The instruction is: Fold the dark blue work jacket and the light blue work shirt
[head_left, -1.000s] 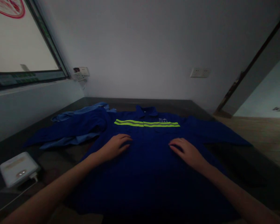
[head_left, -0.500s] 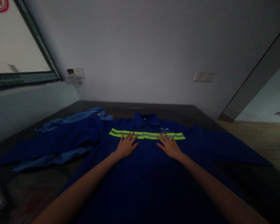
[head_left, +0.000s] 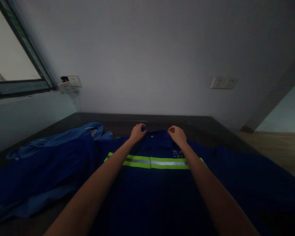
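Observation:
A dark blue work jacket (head_left: 162, 190) lies spread on the dark table, its collar (head_left: 157, 139) at the far end. Across its chest runs a yellow-green reflective strip (head_left: 167, 163), partly covered by my forearms. My left hand (head_left: 137, 132) pinches the left corner of the collar between thumb and fingers. At the opposite corner, my right hand (head_left: 177, 135) grips the collar the same way. A small white label (head_left: 152, 136) shows inside the neck. Pale printed lettering (head_left: 177, 153) sits on the chest beside my right wrist.
Lighter blue clothing (head_left: 88, 127) lies bunched on the left, partly under the jacket's sleeve. The dark table (head_left: 199, 123) meets a pale wall (head_left: 147, 65) bearing sockets (head_left: 223, 83). A window frame (head_left: 24, 42) stands at the upper left.
Both hands have left the reflective strip, where they lay flat, and moved up to the collar. Their fingers have closed on its two corners. The view has shifted slightly.

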Motion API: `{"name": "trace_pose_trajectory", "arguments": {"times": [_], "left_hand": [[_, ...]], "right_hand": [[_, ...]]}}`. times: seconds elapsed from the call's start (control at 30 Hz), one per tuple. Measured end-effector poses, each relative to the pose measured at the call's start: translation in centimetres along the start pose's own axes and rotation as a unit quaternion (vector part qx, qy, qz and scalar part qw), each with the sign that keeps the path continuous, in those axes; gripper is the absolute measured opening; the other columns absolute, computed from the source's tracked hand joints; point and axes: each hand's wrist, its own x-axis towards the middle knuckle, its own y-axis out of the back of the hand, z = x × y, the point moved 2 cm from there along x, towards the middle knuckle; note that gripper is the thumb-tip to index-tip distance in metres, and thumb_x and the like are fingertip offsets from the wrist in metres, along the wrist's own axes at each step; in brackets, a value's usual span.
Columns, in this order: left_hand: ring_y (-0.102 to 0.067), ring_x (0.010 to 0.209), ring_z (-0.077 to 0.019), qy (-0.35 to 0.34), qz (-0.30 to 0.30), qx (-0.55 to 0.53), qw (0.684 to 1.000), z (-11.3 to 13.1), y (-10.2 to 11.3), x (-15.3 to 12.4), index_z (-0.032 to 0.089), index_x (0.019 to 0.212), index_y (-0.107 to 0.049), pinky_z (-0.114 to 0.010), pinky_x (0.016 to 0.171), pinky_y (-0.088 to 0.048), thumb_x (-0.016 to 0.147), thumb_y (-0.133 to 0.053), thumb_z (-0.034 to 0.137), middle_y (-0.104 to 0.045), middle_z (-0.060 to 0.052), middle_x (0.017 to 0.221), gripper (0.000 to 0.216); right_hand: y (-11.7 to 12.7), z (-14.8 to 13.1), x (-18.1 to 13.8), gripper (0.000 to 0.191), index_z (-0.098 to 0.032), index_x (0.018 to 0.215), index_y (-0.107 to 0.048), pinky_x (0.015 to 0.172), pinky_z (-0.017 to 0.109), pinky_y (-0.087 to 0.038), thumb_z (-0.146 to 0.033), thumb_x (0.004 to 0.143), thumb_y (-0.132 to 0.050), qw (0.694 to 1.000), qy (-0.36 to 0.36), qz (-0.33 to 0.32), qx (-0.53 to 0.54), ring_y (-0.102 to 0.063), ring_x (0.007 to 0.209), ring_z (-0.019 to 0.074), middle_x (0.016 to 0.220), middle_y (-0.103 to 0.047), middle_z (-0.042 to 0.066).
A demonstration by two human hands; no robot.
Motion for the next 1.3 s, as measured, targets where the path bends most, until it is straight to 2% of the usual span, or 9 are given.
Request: {"name": "trace_pose_trajectory", "arguments": {"times": [0.17,0.23,0.3,0.4,0.5,0.7,0.9,1.07,1.3], "left_hand": [[-0.053,0.116,-0.0285,0.098,-0.024,0.018,0.995,-1.3,-3.5,1.9,0.020,0.122,-0.053,-0.039,0.093,-0.045,0.073,-0.065,0.027,-0.056,-0.014,0.123,0.051],[-0.056,0.113,-0.0265,0.116,-0.034,0.005,0.993,-2.2,-3.8,1.9,0.021,0.123,-0.051,-0.037,0.092,-0.045,0.074,-0.064,0.025,-0.058,-0.013,0.122,0.051],[-0.059,0.109,-0.0221,0.104,-0.035,-0.023,0.994,-2.8,-3.4,1.8,0.020,0.123,-0.051,-0.032,0.091,-0.045,0.076,-0.059,0.020,-0.062,-0.010,0.119,0.048],[-0.061,0.105,-0.0188,0.073,-0.033,-0.030,0.996,-3.2,-2.1,1.9,0.020,0.117,-0.056,-0.026,0.089,-0.045,0.076,-0.056,0.014,-0.065,-0.007,0.113,0.042],[-0.061,0.103,-0.0194,0.053,-0.034,0.006,0.998,-3.0,-0.8,1.7,0.022,0.109,-0.061,-0.027,0.086,-0.046,0.075,-0.058,0.016,-0.066,-0.005,0.111,0.035],[-0.061,0.099,-0.0214,0.049,0.014,0.099,0.994,-1.3,-0.1,0.3,0.026,0.104,-0.058,-0.029,0.080,-0.048,0.079,-0.061,0.037,-0.065,-0.003,0.106,0.028],[-0.062,0.093,-0.0219,0.014,0.042,0.181,0.983,-1.6,-0.2,0.5,0.024,0.086,-0.064,-0.030,0.078,-0.049,0.082,-0.058,0.033,-0.064,-0.004,0.101,0.012],[-0.064,0.093,-0.0246,0.014,0.012,0.203,0.979,-1.1,1.1,1.0,0.025,0.087,-0.069,-0.034,0.082,-0.049,0.082,-0.058,0.034,-0.069,-0.005,0.092,0.015],[-0.065,0.095,-0.0293,0.013,-0.036,0.223,0.974,0.9,2.5,0.5,0.023,0.102,-0.069,-0.040,0.082,-0.051,0.088,-0.046,0.028,-0.069,-0.012,0.100,0.028]], "right_hand": [[-4.2,-0.6,2.8,0.035,-0.020,0.111,-0.056,0.080,0.033,-0.046,-0.035,0.079,-0.062,0.997,-0.011,-0.029,-0.072,-0.059,0.105,0.0252,0.112,-0.063,0.011],[-5.2,-0.4,3.1,0.032,-0.019,0.109,-0.056,0.080,0.035,-0.046,-0.030,0.079,-0.062,0.995,-0.011,-0.034,-0.095,-0.058,0.106,0.0264,0.112,-0.062,0.012],[-5.6,-0.1,3.3,0.027,-0.020,0.105,-0.056,0.079,0.034,-0.046,-0.021,0.078,-0.059,0.995,-0.010,-0.031,-0.096,-0.059,0.102,0.0250,0.109,-0.063,0.010],[-5.3,0.1,3.4,0.026,-0.022,0.099,-0.058,0.076,0.030,-0.046,-0.012,0.075,-0.055,0.997,-0.001,-0.013,-0.081,-0.060,0.098,0.0218,0.106,-0.064,0.007],[-4.6,0.0,3.5,0.026,-0.024,0.095,-0.059,0.074,0.029,-0.045,-0.010,0.074,-0.055,0.997,0.013,-0.001,-0.075,-0.061,0.095,0.0206,0.103,-0.065,0.005],[-4.1,0.0,3.5,0.015,-0.024,0.089,-0.061,0.073,0.029,-0.045,-0.025,0.075,-0.068,0.995,0.013,0.016,-0.094,-0.062,0.091,0.0205,0.096,-0.067,0.002],[-3.5,0.3,3.7,0.011,-0.022,0.081,-0.066,0.073,0.029,-0.046,-0.031,0.075,-0.070,0.993,-0.004,0.017,-0.115,-0.065,0.086,0.0202,0.088,-0.069,0.005],[-2.5,-0.3,3.6,0.008,-0.022,0.081,-0.068,0.074,0.030,-0.047,-0.029,0.077,-0.069,0.992,0.021,0.012,-0.126,-0.066,0.087,0.0215,0.088,-0.070,0.006],[-1.0,-1.5,3.5,0.011,-0.020,0.087,-0.071,0.080,0.031,-0.047,-0.025,0.082,-0.063,0.988,0.056,-0.011,-0.143,-0.066,0.091,0.0227,0.092,-0.071,0.009]]}}
